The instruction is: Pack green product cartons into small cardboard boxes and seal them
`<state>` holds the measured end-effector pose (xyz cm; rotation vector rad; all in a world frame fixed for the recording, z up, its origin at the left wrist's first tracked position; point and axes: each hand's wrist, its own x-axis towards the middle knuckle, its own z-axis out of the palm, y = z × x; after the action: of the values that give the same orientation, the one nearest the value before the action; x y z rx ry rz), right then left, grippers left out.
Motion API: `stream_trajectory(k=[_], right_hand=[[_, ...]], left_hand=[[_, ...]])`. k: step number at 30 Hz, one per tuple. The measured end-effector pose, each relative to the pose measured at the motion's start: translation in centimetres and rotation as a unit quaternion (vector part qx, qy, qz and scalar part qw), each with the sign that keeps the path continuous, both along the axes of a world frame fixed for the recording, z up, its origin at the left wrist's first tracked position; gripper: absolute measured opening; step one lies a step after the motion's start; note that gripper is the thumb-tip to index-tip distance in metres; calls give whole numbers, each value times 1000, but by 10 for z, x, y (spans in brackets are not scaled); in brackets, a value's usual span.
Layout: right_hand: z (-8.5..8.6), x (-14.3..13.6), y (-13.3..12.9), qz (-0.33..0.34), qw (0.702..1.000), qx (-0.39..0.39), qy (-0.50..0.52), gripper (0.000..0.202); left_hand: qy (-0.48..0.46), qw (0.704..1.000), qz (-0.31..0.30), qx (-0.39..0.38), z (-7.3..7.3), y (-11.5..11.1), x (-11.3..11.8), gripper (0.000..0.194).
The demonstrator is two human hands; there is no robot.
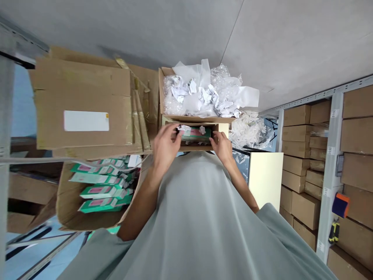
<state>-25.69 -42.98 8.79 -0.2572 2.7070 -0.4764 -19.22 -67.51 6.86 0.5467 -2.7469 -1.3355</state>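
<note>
A small open cardboard box (201, 147) sits right in front of my body. Inside it lies a green and pink box (196, 133), with crumpled white paper (202, 130) on top. My left hand (167, 144) is at the box's left end, fingers bent around a bit of paper at the green box's left end; whether they grip it is unclear. At the right end, my right hand (222, 146) rests with its thumb and fingers apart at the cardboard wall, holding nothing that I can make out.
Behind stands a carton (161, 91) full of paper and bubble wrap. Flattened cardboard (84, 93) leans at the left, above a carton (67, 202) of green and pink boxes. Shelves (329, 167) with brown boxes stand right. A white cable (67, 160) crosses the left side.
</note>
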Motion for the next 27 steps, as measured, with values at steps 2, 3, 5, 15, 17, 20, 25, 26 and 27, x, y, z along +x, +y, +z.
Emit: stream_trajectory(k=[2, 3, 5, 15, 17, 20, 25, 26, 27], right_hand=[[3, 5, 7, -33, 998, 44, 3, 32], [3, 8, 10, -47, 996, 71, -3, 32], [3, 13, 13, -63, 991, 119, -21, 32], [-1, 39, 10, -76, 984, 161, -28, 27], [0, 54, 21, -99, 984, 148, -15, 25], [4, 82, 47, -146, 980, 132, 11, 23], [10, 134, 102, -222, 966, 125, 42, 21], [10, 144, 114, -239, 962, 121, 45, 22], [9, 154, 126, -256, 959, 115, 49, 23]], left_hand=[[-23, 998, 42, -49, -3, -16, 13, 48], [-43, 995, 54, -73, -6, -23, 18, 51], [-95, 988, 54, -110, -15, -30, 27, 50], [-135, 983, 2, -128, -26, -23, 40, 25], [-120, 986, -4, -117, -23, -20, 42, 26], [-101, 990, -39, -96, -22, -10, 41, 24], [-76, 989, -100, -74, -18, 28, 32, 16], [-73, 988, -113, -74, -16, 39, 31, 15], [-69, 986, -129, -75, -12, 51, 30, 15]])
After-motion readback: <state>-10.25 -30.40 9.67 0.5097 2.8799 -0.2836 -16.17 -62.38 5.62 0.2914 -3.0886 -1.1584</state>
